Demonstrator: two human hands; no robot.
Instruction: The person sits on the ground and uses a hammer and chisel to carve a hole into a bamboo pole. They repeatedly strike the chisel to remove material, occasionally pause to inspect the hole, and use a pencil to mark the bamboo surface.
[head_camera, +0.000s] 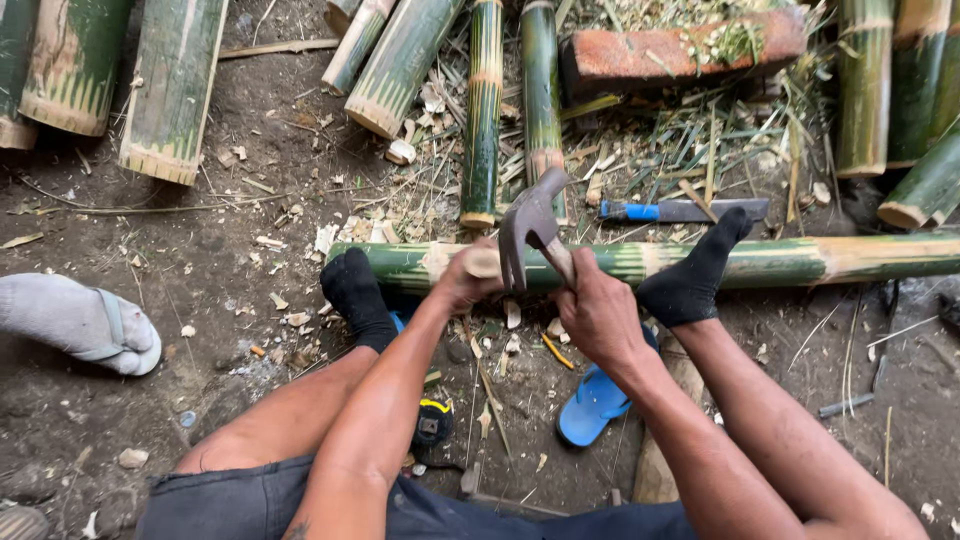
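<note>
A long green bamboo pole (800, 260) lies crosswise on the dirt, pinned by my two black-socked feet (355, 290) (700, 270). My right hand (600, 315) grips the handle of a steel claw hammer (530, 225), whose head is raised just above the pole. Against the pole, right under the hammer head, my left hand (465, 280) holds a small pale wooden piece (483, 262).
Several cut bamboo sections (175, 90) lie at the back and right. A blue-handled blade (680, 210) rests behind the pole, near a red brick (680, 50). A blue sandal (595, 405) and a tape measure (432, 420) lie between my legs. Another person's grey-socked foot (80, 320) is at left.
</note>
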